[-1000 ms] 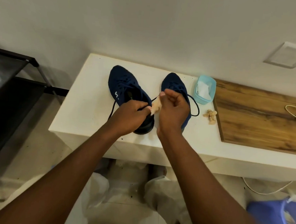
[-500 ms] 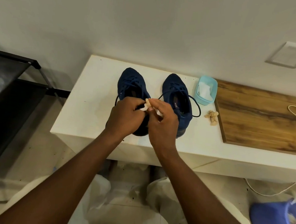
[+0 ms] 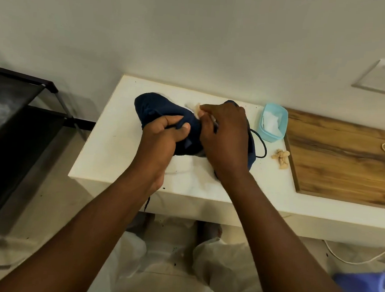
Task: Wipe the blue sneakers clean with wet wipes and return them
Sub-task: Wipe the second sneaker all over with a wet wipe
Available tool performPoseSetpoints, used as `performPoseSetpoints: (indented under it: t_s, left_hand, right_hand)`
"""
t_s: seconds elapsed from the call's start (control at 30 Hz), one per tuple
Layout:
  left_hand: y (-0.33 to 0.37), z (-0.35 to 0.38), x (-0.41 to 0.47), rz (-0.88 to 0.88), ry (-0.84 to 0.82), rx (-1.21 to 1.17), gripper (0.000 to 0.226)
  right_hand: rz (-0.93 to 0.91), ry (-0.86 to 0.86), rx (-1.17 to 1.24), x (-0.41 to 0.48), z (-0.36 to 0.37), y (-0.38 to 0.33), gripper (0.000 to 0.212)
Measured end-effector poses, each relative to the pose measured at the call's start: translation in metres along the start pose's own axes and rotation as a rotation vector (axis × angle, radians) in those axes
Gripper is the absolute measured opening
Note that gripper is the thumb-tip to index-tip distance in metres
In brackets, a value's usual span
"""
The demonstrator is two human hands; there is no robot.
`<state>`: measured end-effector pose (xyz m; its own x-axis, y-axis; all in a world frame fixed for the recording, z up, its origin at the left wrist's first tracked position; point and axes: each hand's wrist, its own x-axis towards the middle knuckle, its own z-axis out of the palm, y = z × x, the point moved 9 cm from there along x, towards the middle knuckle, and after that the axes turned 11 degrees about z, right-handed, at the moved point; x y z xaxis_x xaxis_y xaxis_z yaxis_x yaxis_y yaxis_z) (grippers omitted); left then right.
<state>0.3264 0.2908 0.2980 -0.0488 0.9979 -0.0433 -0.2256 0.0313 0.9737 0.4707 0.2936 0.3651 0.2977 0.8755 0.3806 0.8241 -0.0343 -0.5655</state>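
Your forearms reach in over your knees to the near edge of the white bench [image 3: 109, 144]. Your left hand [image 3: 162, 137] grips the left sneaker [image 3: 154, 107], thumb and fingers curled round its collar. The shoe is tipped on its side with the toe pointing away to the left; whether it rests on the bench or is lifted clear cannot be told. Your right hand [image 3: 227, 139] pinches a browned wet wipe [image 3: 197, 108] in its fingertips and presses it to the shoe's far edge, where a sliver of pale sole shows. The second sneaker [image 3: 251, 152] sits just behind that hand, mostly hidden, its lace [image 3: 263, 148] looping out onto the bench.

To do this pass well, hold the collar firm so the shoe does not roll under the rubbing. Work along the sole rim in short strokes, turning the wipe to a cleaner face. It looks nearly spent, so a fresh one is probably due.

Farther off, a crumpled used wipe [image 3: 281, 155] lies beside the wooden board [image 3: 345, 156]. The light blue tub [image 3: 272, 125] of fresh wipes stands close to your right hand, near the wall.
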Motion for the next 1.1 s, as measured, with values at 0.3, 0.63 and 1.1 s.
performPoseSetpoints:
  t_s: [0.3, 0.63, 1.1]
  left_hand:
    - [-0.020, 0.006, -0.011, -0.078, -0.012, -0.057, 0.028]
    - [-0.002, 0.010, -0.011, -0.089, 0.017, -0.395, 0.023]
    - [0.038, 0.004, -0.006, -0.050, 0.028, -0.688, 0.025]
  right_hand:
    - [0.080, -0.102, -0.014, -0.005, 0.000, 0.026, 0.028]
    - [0.018, -0.004, 0.140, -0.031, -0.016, 0.007, 0.013]
    - [-0.064, 0.147, 0.307, -0.032, -0.032, -0.035, 0.010]
